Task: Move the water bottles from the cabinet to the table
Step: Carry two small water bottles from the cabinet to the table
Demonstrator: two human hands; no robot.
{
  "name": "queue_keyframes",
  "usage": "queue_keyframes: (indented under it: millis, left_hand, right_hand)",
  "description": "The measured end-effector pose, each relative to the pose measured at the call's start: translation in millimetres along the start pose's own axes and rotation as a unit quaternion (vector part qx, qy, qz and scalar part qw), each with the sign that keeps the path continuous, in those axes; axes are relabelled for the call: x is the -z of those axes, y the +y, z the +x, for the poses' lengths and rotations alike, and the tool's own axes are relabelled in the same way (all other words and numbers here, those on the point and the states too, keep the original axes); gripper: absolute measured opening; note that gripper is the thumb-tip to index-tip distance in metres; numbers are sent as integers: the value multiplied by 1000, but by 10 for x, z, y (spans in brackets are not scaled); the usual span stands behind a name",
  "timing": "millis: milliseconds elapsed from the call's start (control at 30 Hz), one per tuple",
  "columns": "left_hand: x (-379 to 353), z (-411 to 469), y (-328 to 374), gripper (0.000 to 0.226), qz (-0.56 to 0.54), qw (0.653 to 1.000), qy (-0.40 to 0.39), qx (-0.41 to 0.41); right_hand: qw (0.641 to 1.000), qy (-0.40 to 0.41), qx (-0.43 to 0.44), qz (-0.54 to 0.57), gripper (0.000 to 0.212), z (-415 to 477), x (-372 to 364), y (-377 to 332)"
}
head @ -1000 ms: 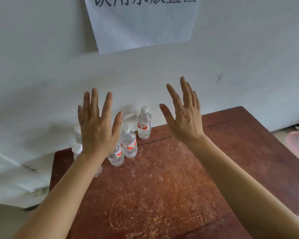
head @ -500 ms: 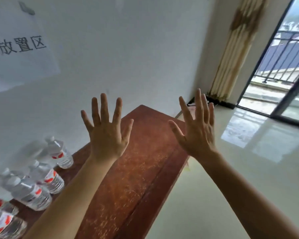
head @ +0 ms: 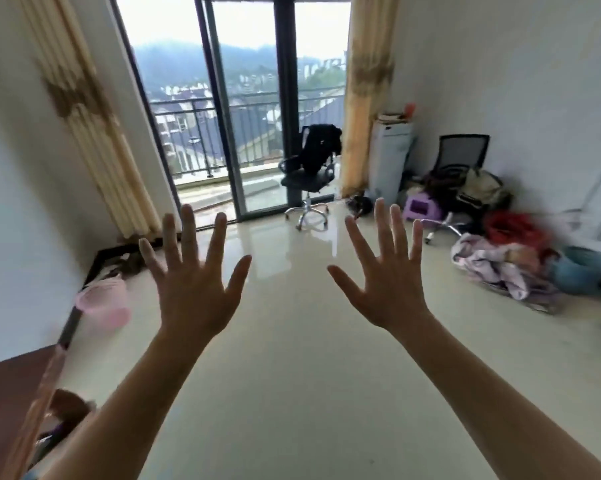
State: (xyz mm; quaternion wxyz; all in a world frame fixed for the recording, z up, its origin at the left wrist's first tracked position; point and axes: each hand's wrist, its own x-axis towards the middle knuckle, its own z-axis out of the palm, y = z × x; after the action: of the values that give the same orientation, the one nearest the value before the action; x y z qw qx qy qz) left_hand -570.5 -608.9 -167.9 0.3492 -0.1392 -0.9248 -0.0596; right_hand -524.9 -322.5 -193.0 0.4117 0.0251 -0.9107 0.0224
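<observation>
Left hand (head: 195, 292) and right hand (head: 385, 289) are raised side by side, fingers straight and spread, pointing far, grasping nothing. Only the table (head: 5, 386) corner shows, near left, cut off; its long axis cannot be told. A pink thing (head: 101, 303) beyond it is blurred.

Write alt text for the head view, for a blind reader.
Two empty hands, left hand and right hand, are raised with fingers spread over a pale floor. Ahead stand a black office chair and a glass balcony door; a brown table corner shows at lower left. No water bottles are visible.
</observation>
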Motion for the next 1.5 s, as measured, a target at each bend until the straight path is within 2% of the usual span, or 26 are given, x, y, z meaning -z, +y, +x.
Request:
queue_keyframes:
  millis: [67,167,233,400,467,733,867,1033,1133,1233,1367,1500]
  left_hand:
    - [-224,202,792,75,-50,998,0,-49]
    - [-608,487,2181,74,-116,981,-9,-155]
    - [-754,603,2867,74,-145,969,-16,-197]
    - [-1085,788,4821,73,-263,911,-26,-316]
    - [-1166,844,5661,72,-313,877,-33,-362]
    - [-1232,935,8067,69,-422,765,-34,-485]
    - [-1163,629,9058,68,-447,715,-47,-536]
    - [-1022,190,10262,68,-460,658,-72,-591]
    - [-861,-74,11049,70,-472,643,-75,-599]
    - [-745,-186,11645,70,-485,636,-71,-596]
    - [-423,-323,12752,69,-481,651,-69,-583]
    - [-336,-369,13521,68,-477,662,-61,-575]
  right_hand:
    - [998,14,-34,-47,80,-187,244,756]
    - [982,6,-139,-130,81,-690,722,1866]
    - [970,-3,-183,-161,81,-979,991,2333]
    - [913,-21,-297,-279,80,-1674,1710,3491]
    - [878,-20,-338,-339,82,-1863,1984,3999]
    - [788,-15,-436,-434,82,-2355,2749,5228]
    - [728,-10,-498,-471,82,-2789,3080,5620]
    - [676,16,-555,-486,86,-3368,3471,6225]
    - [662,19,-568,-489,86,-3783,3756,6759]
    - [665,20,-557,-498,87,-4032,4008,7261]
    - [668,-2,-550,-501,87,-4357,4700,8251]
    - [670,-10,-554,-494,88,-4536,5083,9003]
